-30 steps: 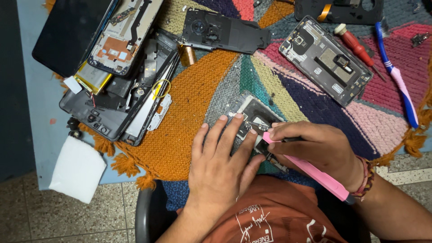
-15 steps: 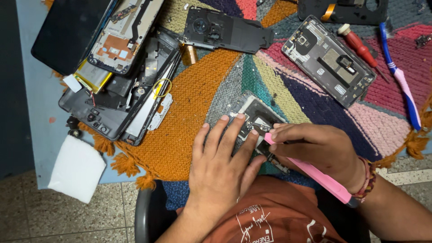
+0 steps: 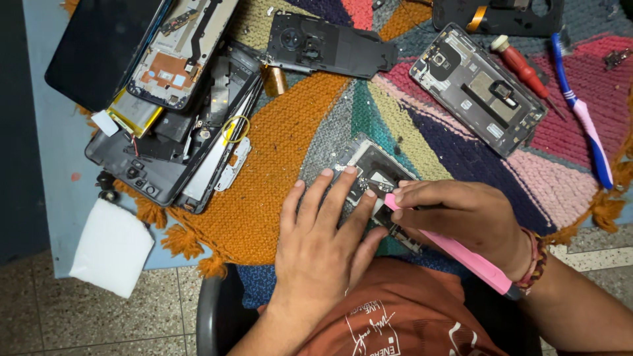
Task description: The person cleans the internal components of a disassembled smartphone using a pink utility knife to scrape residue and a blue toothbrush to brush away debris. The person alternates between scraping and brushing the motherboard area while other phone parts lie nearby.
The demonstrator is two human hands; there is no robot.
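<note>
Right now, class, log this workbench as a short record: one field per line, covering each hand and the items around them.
Left hand: flat, fingers pressing the opened phone
Right hand: gripping a pink tool, tip on that phone
Surface: multicoloured woven mat
Left of the hands: stack of phone parts, white cloth
Upper right: second phone frame, red screwdriver, blue toothbrush

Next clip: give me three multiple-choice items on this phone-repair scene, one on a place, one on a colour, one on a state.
1. Where does the red-handled screwdriver lie?
A. by the white pad
B. at upper right, beside the opened phone
C. on the floor

2. What colour is the tool in the right hand?
A. pink
B. green
C. black

3. What is the left hand doing?
A. hanging off the table
B. lifting the dark screen
C. pressing fingers flat on the small phone frame

Answers: 1 B, it lies beside the grey opened phone. 2 A, the handle is pink. 3 C, fingers rest on the frame.
</note>
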